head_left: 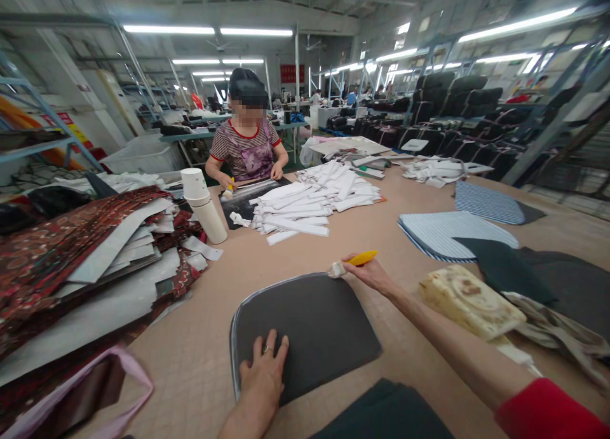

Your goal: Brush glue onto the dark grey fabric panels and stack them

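Observation:
A dark grey panel [314, 324] with rounded corners lies flat on the brown table in front of me. A whitish line follows its left and far edges. My left hand [263, 370] rests on the near left part of the panel, fingers spread, a ring on one finger. My right hand [365, 270] grips a brush with a yellow handle [363, 258]. Its pale bristles touch the panel's far edge, near the far right corner. A dark green piece [386, 413] lies at the near edge, close to the panel.
A co-worker [248, 140] across the table holds another yellow brush. White strips [309, 197] are heaped mid-table. Patterned red sheets [95, 248] are stacked left, beside a cream bottle [208, 220]. Striped panels [452, 234] and a stained yellowish block-shaped container [469, 302] sit right.

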Motion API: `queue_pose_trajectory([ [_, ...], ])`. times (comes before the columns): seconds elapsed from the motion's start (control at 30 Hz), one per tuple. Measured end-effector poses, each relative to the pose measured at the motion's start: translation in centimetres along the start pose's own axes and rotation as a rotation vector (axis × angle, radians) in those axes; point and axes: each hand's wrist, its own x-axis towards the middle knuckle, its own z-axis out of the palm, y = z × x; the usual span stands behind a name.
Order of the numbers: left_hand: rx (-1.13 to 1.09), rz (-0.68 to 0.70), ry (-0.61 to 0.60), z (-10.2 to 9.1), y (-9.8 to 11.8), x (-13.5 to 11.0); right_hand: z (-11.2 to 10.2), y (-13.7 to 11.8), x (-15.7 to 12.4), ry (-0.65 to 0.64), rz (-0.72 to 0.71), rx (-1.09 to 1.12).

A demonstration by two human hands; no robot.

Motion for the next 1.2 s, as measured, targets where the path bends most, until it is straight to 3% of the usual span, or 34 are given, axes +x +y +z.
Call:
queue_pose_trajectory([
  [0.2,-0.044,0.035,0.031,-0.1,-0.1,-0.2,-2.6,-0.3,-4.4,0.040,0.039,-0.072],
  [0.57,-0.057,0.055,0.050,-0.1,-0.2,-0.5,-4.6,-1.5,-15.6,-0.028,0.177,-0.179],
  [0.67,-0.118,0.067,0.055,0.2,-0.5,-0.5,-5.7,-3.2,-16.4,0.009,0.195,-0.171],
  [0.77,-0.413,0.166,0.095,0.4,-1.9,-0.4,-6.5,-6.3,-15.1,0.055,0.169,-0.209],
  [0.83,-0.628,0.231,0.136,0.6,-3.7,-0.3,-6.1,-8.5,-13.7,-0.007,0.178,-0.209],
  [0.9,-0.750,0.233,0.149,1.1,-5.8,-0.1,-4.4,-10.3,-12.5,-0.133,0.208,-0.152],
  [0.97,-0.830,0.191,0.109,1.8,-7.7,0.1,-1.4,-11.8,-11.9,-0.274,0.238,-0.039],
  [1.07,-0.968,0.177,0.044,3.0,-9.2,0.5,4.9,-13.4,-12.1,-0.456,0.280,0.110],
  [1.2,-1.079,0.206,0.006,3.8,-9.4,0.9,12.7,-14.0,-13.3,-0.578,0.260,0.181],
])
